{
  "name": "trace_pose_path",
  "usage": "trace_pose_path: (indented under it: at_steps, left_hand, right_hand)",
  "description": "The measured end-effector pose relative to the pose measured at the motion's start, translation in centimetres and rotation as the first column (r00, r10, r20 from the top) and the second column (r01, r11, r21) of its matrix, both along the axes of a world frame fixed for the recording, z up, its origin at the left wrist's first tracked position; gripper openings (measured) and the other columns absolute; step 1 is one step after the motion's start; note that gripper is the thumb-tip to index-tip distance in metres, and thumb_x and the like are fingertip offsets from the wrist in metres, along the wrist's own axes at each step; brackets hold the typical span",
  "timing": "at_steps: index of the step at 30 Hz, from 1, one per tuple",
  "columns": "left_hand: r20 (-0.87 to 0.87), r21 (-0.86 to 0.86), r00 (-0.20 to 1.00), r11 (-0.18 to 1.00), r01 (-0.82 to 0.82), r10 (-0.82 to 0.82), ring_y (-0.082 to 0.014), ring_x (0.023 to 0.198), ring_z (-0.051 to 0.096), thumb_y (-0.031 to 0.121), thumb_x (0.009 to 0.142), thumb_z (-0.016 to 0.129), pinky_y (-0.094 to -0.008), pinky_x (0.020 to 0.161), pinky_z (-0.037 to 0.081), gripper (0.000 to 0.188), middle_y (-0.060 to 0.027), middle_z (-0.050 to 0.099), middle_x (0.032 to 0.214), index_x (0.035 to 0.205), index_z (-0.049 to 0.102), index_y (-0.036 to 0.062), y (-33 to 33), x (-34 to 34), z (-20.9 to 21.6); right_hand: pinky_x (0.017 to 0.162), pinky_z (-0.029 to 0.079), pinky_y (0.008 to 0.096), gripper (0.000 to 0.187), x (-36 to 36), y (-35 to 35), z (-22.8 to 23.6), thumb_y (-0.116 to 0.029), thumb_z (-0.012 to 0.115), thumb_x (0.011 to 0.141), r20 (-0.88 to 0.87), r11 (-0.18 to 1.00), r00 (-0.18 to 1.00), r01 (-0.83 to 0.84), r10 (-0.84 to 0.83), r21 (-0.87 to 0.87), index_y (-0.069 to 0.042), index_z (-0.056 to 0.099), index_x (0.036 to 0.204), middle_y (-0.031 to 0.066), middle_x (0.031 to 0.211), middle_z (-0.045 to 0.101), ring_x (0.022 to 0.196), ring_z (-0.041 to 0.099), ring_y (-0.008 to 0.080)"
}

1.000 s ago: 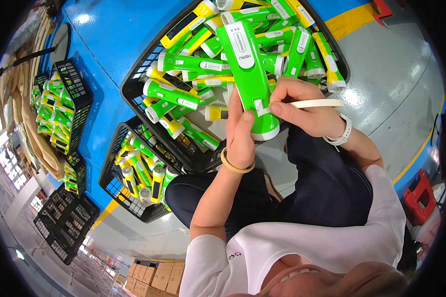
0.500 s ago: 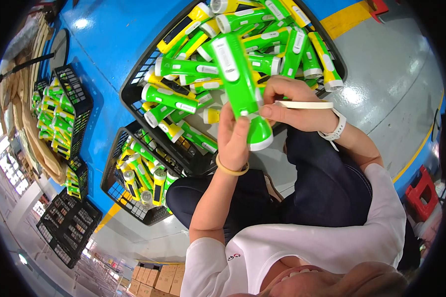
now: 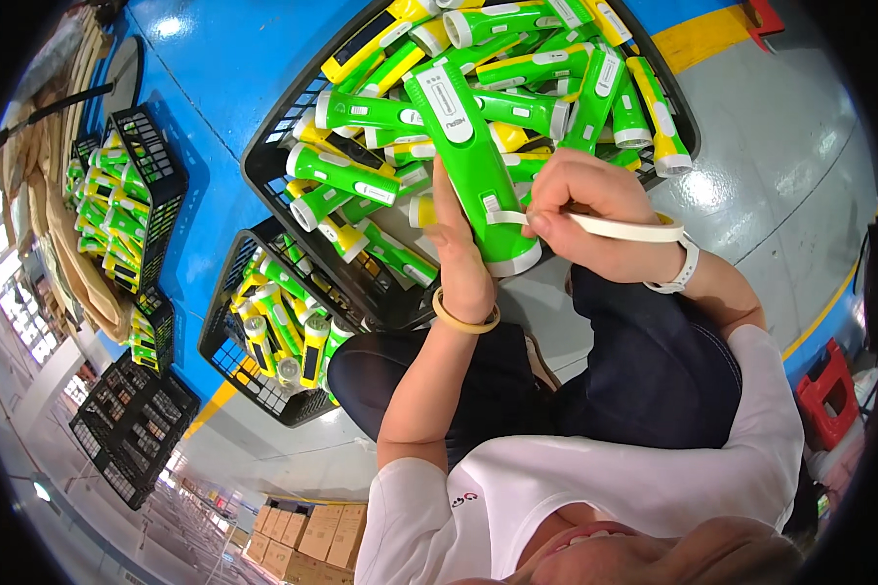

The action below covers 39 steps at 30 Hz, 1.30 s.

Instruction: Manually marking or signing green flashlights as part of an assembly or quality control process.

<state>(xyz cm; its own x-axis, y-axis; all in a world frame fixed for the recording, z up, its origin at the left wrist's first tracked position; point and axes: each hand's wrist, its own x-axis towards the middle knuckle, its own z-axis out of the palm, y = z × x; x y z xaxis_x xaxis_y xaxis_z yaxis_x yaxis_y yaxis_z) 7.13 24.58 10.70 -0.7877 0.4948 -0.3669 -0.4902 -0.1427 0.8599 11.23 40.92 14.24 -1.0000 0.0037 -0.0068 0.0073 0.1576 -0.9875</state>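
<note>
Held flashlight: green plastic flashlight (image 3: pixel 470 161), one long tapering body, at upper centre of the frame, tilted so its head points down and slightly right, raised in front of the black basket.
Its looks: glossy green face up; long white plate with dark print at the upper end, ribbed edges beside it; pale switch area low on the body; white rim round the flared head.
Your left hand (image 3: pixel 463 265): half closed, cupped round the lower left side of the flashlight, thumb near the front edge, other fingers mostly hidden behind.
Your right hand (image 3: pixel 595 200): nearly closed, thumb and forefinger pinched on a narrow white strip (image 3: pixel 508 217), just right of the flashlight.
Strip: left end lies over the switch area; it runs to your right fingertips.
White band: thin curved cream-white band (image 3: pixel 626 230), seen near edge-on, against your right hand.
Large basket: black plastic mesh basket (image 3: pixel 271 136), top centre, heaped with green and yellow flashlights (image 3: pixel 341 174).
Small basket: black mesh crate (image 3: pixel 226 346), left of centre, more flashlights inside.
Wrists: tan bangle (image 3: pixel 466 320) left, white strap (image 3: pixel 686 268) right.
</note>
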Motion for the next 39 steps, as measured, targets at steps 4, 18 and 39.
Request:
trace_pose_path:
  at_steps: [4,18,39]
  left_hand:
    - [-0.223,0.118,0.974,0.993,-0.02,0.046,-0.022,0.13,0.032,0.063,0.092,0.024,-0.0368,0.108,0.023,0.08,-0.0083,0.03,0.144,0.146,0.013,0.0057,0.0,0.2,-0.4]
    - [-0.108,0.099,0.983,0.986,-0.135,0.146,-0.0225,0.117,0.045,0.02,0.091,0.042,-0.0344,0.098,0.037,0.055,-0.0135,0.043,0.131,0.139,0.027,-0.0019,-0.1,0.8,0.2]
    - [-0.28,0.021,0.96,0.999,0.032,-0.025,-0.0207,0.124,0.038,0.068,0.086,0.038,-0.0366,0.103,0.031,0.09,-0.0105,0.037,0.136,0.142,0.018,0.0009,-0.9,0.3,-0.5]
  right_hand:
    - [0.058,0.043,0.0261,0.009,0.1,-0.2,0.1,0.001,0.059,0.077,-0.004,0.997,1.0,0.019,-0.018,0.079,-0.004,0.052,0.075,0.0052,0.075,0.056,0.068,0.055,0.0158]
    - [0.058,0.038,0.025,0.01,-0.3,0.7,-0.6,-0.003,0.06,0.079,0.018,0.996,0.999,0.032,-0.034,0.084,-0.004,0.051,0.075,0.0046,0.076,0.052,0.067,0.049,0.013]
    - [0.056,0.041,0.0263,0.013,-0.6,0.4,0.0,0.002,0.063,0.073,-0.069,0.995,0.996,-0.042,0.048,0.086,-0.004,0.052,0.074,0.0044,0.073,0.053,0.063,0.052,0.0169]
